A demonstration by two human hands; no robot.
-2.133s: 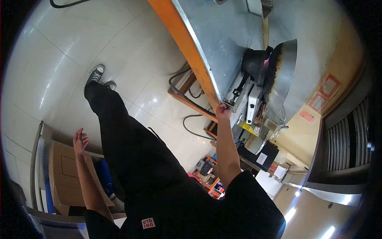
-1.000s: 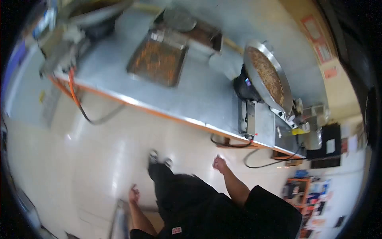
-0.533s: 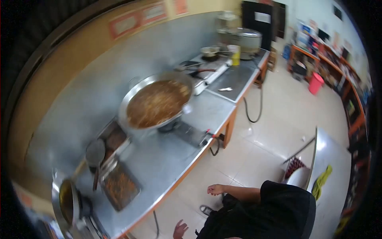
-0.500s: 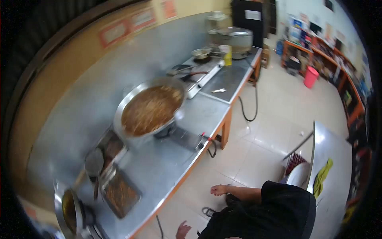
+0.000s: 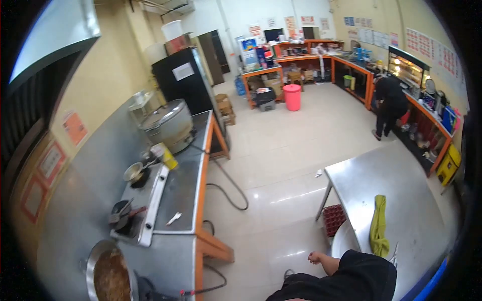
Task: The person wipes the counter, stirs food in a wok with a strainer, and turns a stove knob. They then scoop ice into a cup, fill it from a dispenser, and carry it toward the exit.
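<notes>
My right hand (image 5: pixel 315 258) hangs low over the pale tiled floor, loosely open and holding nothing, with my black sleeve (image 5: pixel 359 273) behind it. It is nearest to a white basin (image 5: pixel 344 240) and a red crate (image 5: pixel 333 218) under the steel table (image 5: pixel 401 185) on my right. A green cloth (image 5: pixel 378 226) lies on that table. My left hand is out of view.
A steel counter (image 5: pixel 183 185) runs along the left wall with a wok (image 5: pixel 111 276), a gas stove (image 5: pixel 145 203), a large lidded pot (image 5: pixel 168 123) and a yellow bottle (image 5: pixel 165 154). A black hose (image 5: pixel 228 189) lies on the floor. A pink bucket (image 5: pixel 291 96) stands far back. Another person (image 5: pixel 390 103) stands at the right counter.
The view has swung up from the counter and wok to the whole room. My left hand has dropped out of view. My right hand stays low at my side.
</notes>
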